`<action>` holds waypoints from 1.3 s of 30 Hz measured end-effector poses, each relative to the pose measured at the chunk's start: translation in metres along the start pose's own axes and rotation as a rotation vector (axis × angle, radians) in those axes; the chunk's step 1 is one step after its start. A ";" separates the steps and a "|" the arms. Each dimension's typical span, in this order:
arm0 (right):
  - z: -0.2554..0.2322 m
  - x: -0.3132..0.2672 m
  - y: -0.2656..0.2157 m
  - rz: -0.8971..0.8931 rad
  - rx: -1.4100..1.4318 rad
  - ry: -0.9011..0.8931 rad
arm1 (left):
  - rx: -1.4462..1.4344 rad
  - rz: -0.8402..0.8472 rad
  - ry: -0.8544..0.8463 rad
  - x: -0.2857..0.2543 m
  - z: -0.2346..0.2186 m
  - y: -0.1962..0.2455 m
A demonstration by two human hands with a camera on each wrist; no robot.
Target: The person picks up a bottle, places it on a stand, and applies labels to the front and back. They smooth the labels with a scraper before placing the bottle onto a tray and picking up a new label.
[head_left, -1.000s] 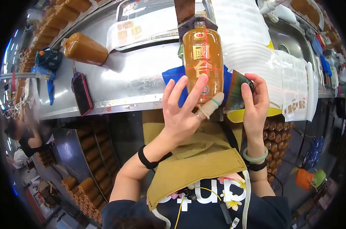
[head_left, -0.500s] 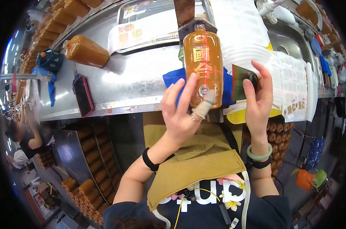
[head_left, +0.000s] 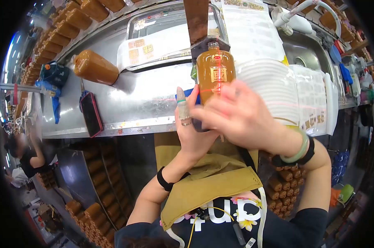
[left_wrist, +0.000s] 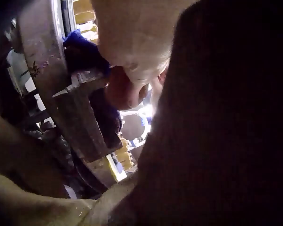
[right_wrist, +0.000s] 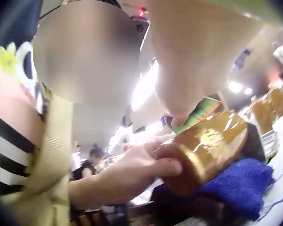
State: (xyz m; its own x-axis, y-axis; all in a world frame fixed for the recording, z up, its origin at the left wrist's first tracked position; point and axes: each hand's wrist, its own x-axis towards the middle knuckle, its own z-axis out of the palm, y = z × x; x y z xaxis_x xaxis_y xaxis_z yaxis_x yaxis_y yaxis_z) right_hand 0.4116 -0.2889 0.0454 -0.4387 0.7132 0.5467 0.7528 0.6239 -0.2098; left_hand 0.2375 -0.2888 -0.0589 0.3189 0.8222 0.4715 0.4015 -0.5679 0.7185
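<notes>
A glossy brown bottle (head_left: 207,78) with gold lettering lies on its back, neck pointing away, over a blue cloth (right_wrist: 247,181). Red laser lines cross its face. At the bottle's base, my left hand (head_left: 194,138) grips it, thumb on the bottom end in the right wrist view; one finger wears a pale finger cover. My right hand (head_left: 247,118) is raised over the lower half of the bottle and blurred in the head view. Its fingers pinch a flat green card (right_wrist: 202,113) with a dark grip, close above the bottle. The left wrist view is mostly dark.
A dark metal bracket (head_left: 194,51) stands at the bottle's neck. Left on the steel bench are another brown bottle (head_left: 96,68), a phone (head_left: 91,113) and a tray (head_left: 131,25). White sheets (head_left: 265,89) lie to the right, near a sink (head_left: 300,51).
My right hand has swung left over the bottle with the green card. My left hand has turned from the bottle's front to its base. The bottle appears lower in the head view.
</notes>
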 end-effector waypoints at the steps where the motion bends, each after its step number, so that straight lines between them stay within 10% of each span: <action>1: 0.002 0.003 0.006 0.093 0.008 -0.041 | -0.002 0.001 -0.005 0.002 -0.001 0.003; 7: -0.014 0.022 0.069 -0.012 -0.345 0.217 | -0.115 -0.075 -0.005 0.007 -0.006 0.005; 12: 0.004 -0.039 0.000 -0.301 0.138 0.007 | -0.109 -0.128 -0.119 0.001 -0.010 -0.008; 15: 0.009 -0.025 0.024 0.072 0.090 0.218 | -0.121 -0.076 -0.136 0.002 -0.012 -0.007; 20: 0.006 -0.043 0.026 0.070 -0.064 0.204 | 0.040 0.001 -0.059 0.010 -0.008 0.005; 22: 0.006 -0.059 -0.005 -0.126 0.143 0.114 | -0.718 -0.559 -0.016 0.005 0.006 -0.009; 23: 0.004 -0.054 -0.007 -0.062 0.155 0.109 | -0.122 -0.063 -0.056 0.001 -0.007 -0.007; 26: 0.006 -0.042 0.016 0.258 0.135 0.235 | -0.040 -0.024 -0.098 0.006 -0.014 -0.001; 30: -0.002 -0.047 0.034 0.138 -0.204 0.330 | -0.052 -0.023 -0.118 0.009 -0.017 -0.002; 32: 0.005 -0.059 0.001 -0.117 0.171 0.157 | -0.061 -0.026 -0.179 0.014 -0.021 -0.004; 39: 0.012 -0.066 0.041 0.170 -0.013 0.349 | -0.013 -0.004 -0.264 0.014 -0.021 -0.011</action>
State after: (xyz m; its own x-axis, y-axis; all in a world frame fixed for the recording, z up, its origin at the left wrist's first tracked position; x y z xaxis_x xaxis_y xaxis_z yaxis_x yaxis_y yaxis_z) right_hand 0.4660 -0.3064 -0.0094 -0.1157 0.6527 0.7487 0.8077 0.5006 -0.3116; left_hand 0.2190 -0.2701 -0.0494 0.5312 0.7846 0.3197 0.3926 -0.5623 0.7278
